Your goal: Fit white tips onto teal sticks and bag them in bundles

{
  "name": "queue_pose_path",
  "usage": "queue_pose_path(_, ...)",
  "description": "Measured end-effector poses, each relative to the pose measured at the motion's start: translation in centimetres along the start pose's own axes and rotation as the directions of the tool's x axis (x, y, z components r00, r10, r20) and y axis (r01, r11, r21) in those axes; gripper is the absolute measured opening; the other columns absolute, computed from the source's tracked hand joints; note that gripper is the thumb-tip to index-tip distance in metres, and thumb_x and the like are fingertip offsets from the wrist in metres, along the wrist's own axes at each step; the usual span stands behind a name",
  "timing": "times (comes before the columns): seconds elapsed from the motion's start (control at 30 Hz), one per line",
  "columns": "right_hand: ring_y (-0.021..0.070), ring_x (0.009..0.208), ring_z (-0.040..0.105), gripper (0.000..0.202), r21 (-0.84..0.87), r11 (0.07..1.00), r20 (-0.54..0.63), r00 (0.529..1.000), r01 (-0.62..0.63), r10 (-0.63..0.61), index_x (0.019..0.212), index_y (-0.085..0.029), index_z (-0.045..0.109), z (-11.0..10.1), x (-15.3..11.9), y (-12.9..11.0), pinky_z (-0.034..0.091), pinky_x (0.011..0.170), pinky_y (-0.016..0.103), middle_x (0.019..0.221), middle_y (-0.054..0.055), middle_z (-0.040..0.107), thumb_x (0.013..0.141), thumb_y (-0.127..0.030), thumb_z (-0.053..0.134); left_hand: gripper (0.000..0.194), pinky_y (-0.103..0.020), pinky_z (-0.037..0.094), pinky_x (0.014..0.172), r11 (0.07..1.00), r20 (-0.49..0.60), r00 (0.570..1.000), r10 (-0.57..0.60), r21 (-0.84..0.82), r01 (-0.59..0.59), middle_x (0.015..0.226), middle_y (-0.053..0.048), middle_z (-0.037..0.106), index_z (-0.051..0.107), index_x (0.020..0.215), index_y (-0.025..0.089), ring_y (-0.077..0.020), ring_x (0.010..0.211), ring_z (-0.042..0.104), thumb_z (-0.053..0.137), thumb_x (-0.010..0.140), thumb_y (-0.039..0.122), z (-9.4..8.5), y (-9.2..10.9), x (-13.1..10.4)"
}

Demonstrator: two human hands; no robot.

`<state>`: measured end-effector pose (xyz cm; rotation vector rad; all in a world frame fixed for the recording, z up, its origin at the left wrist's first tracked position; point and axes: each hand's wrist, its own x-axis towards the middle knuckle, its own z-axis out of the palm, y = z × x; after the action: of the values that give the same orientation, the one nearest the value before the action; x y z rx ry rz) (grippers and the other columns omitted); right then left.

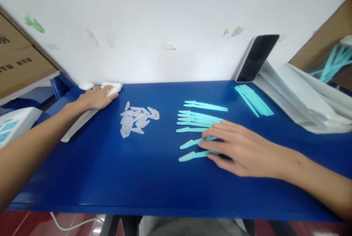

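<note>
My left hand lies over a long white strip that looks like paper or thin plastic, at the back left of the table. Its thumb is stretched out to the right, and the hand hides part of the strip. My right hand rests over the handles of several turquoise eyebrow razors, its fingers spread and touching the nearest ones. The razors lie roughly side by side, blade ends to the left. Between the hands is a loose pile of small translucent blade caps.
Another bundle of turquoise sticks lies back right, by a leaning phone-like device and white bags. Cardboard boxes flank the blue table. A white container stands left; a white wall closes the back.
</note>
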<state>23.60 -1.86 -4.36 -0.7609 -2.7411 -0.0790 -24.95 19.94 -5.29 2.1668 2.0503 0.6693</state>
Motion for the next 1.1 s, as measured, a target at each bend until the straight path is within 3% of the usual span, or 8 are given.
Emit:
queue_pose_path(0.07,0.0229,0.096,0.069,0.029,-0.016,1.000,-0.002,1.000,-0.007,0.007,0.117,-0.018,0.075,0.2,0.0,-0.1,0.053,0.085,0.039,0.110,0.010,0.073,0.102,-0.027,0.053,0.083,-0.082,0.028,0.106,0.959,0.093,0.990,-0.101,0.273,0.072,0.145,-0.024,0.057,0.061,0.141,0.019,-0.0579,0.138,0.042,0.067,0.075,0.069,-0.7,1.8,-0.8)
queue_pose_path(0.13,0.0234,0.096,0.070,0.029,-0.038,0.999,-0.011,1.000,-0.011,0.010,0.119,-0.016,0.075,0.4,0.0,-0.2,0.054,0.085,0.039,0.111,0.011,0.074,0.101,-0.027,0.054,0.071,-0.072,0.030,0.115,0.944,0.048,0.997,0.055,0.323,-0.068,0.148,-0.019,0.056,0.059,0.143,0.022,-0.0487,0.142,0.042,0.050,0.088,0.066,-1.3,4.4,-2.8)
queue_pose_path(0.23,0.0236,0.094,0.071,0.030,-0.045,0.999,-0.029,0.999,-0.016,0.014,0.121,-0.017,0.074,0.4,0.1,-0.4,0.056,0.084,0.039,0.109,0.011,0.074,0.101,-0.028,0.055,0.061,-0.058,0.034,0.121,0.930,-0.011,0.956,0.294,0.232,-0.284,0.146,-0.012,0.058,0.061,0.141,0.029,-0.0388,0.142,0.047,0.038,0.095,0.060,-1.7,8.6,-7.4)
queue_pose_path(0.33,0.0238,0.092,0.072,0.032,-0.016,0.999,-0.045,0.999,-0.030,0.029,0.124,-0.021,0.073,0.4,0.2,-0.3,0.057,0.084,0.040,0.109,0.009,0.075,0.102,-0.033,0.052,0.047,-0.054,0.039,0.118,0.878,0.104,0.879,0.465,0.073,-0.473,0.142,-0.006,0.063,0.068,0.133,0.040,-0.0349,0.139,0.051,0.045,0.095,0.054,-1.5,11.9,-11.4)
queue_pose_path(0.47,0.0233,0.093,0.072,0.030,0.006,1.000,-0.074,0.997,-0.027,0.027,0.120,-0.023,0.074,1.0,0.0,0.3,0.057,0.085,0.039,0.106,0.007,0.076,0.104,-0.032,0.051,0.033,-0.053,0.045,0.111,0.760,0.172,0.743,0.647,-0.068,-0.646,0.132,-0.003,0.070,0.077,0.117,0.043,-0.0332,0.132,0.057,0.052,0.095,0.042,0.0,14.4,-13.0)
queue_pose_path(0.67,0.0232,0.093,0.071,0.028,-0.129,0.991,-0.042,0.999,0.025,-0.031,0.115,-0.017,0.074,1.4,0.0,1.0,0.057,0.082,0.037,0.107,0.010,0.076,0.098,-0.011,0.052,0.034,-0.050,0.052,0.094,0.829,-0.014,0.830,0.557,-0.037,-0.557,0.117,-0.008,0.075,0.081,0.100,0.033,-0.0320,0.106,0.067,0.049,0.096,0.044,1.7,15.5,-12.7)
queue_pose_path(0.93,0.0184,0.078,0.064,0.025,-0.105,0.995,0.123,0.992,0.005,0.008,0.096,-0.017,0.076,0.3,1.2,0.7,0.048,0.072,0.032,0.087,0.005,0.069,0.093,-0.002,0.056,0.038,-0.037,0.052,0.080,0.832,-0.151,0.833,0.532,-0.090,-0.547,0.090,-0.007,0.078,0.078,0.087,0.024,-0.0258,0.083,0.070,0.047,0.094,0.045,-0.7,15.7,-9.6)
queue_pose_path(1.1,0.0195,0.080,0.063,0.024,-0.163,0.980,0.284,0.946,-0.115,0.158,0.093,-0.015,0.075,-0.9,2.1,-0.4,0.041,0.072,0.033,0.092,0.007,0.069,0.094,-0.002,0.054,0.042,-0.031,0.042,0.065,0.847,-0.050,0.845,0.532,0.057,-0.529,0.068,-0.004,0.071,0.079,0.094,0.019,-0.0197,0.060,0.061,0.045,0.095,0.044,0.5,16.2,-9.9)
